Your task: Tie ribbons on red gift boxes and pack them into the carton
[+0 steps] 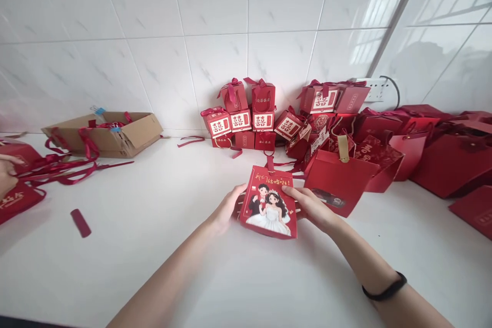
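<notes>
Our fingers grip a couple-printed red box (269, 210): left hand (227, 211) at its nine o'clock, right hand (313, 209) at three. A cardboard box (145, 134) sits towards ten.

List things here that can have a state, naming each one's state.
Couple-print package: held, printed face showing
Left hand: closed on package's left edge
Right hand: closed on package's right edge
Cardboard box: open
Small gift boxes: stacked, several ribbon-tied
Dark red strip: lying loose
Black band: worn on right arm
Power strip: cable apparently plugged in
</notes>
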`<state>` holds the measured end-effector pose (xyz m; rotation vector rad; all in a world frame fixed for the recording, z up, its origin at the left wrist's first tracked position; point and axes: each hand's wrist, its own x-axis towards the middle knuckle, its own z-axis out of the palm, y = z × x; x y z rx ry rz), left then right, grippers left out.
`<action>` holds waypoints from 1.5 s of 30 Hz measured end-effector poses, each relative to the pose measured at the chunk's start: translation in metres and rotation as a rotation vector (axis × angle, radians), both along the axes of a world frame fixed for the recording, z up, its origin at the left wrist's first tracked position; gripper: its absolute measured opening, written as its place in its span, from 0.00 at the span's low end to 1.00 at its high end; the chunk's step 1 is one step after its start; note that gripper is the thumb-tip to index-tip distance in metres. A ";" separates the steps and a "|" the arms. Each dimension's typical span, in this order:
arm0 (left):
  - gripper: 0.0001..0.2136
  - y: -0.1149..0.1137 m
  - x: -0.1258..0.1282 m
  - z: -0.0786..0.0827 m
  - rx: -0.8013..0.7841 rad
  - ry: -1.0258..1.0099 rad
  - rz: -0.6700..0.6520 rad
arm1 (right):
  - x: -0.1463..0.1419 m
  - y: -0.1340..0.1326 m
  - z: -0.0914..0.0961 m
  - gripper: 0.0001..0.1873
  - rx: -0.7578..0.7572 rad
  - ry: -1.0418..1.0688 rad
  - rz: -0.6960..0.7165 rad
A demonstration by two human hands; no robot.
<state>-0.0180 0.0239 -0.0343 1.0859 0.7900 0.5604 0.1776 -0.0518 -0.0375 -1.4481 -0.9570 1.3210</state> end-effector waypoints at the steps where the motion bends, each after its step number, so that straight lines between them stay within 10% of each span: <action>1: 0.21 0.001 0.000 0.000 -0.027 -0.055 0.029 | -0.001 0.001 -0.001 0.20 -0.013 0.069 -0.045; 9: 0.26 -0.001 -0.003 0.005 0.104 -0.359 -0.079 | -0.007 0.005 0.000 0.16 -0.041 0.405 -0.201; 14: 0.27 -0.003 -0.005 0.007 0.135 -0.299 0.025 | -0.009 -0.006 0.008 0.17 0.318 -0.052 0.002; 19: 0.15 -0.019 -0.006 0.020 0.496 -0.141 0.119 | -0.023 -0.020 0.014 0.16 0.508 -0.346 0.214; 27: 0.07 -0.031 -0.002 0.022 0.804 0.037 0.308 | -0.045 -0.018 0.003 0.27 1.148 -1.002 -0.188; 45: 0.07 -0.034 0.000 0.022 0.717 0.025 0.352 | -0.047 -0.018 0.006 0.09 1.151 -1.147 -0.223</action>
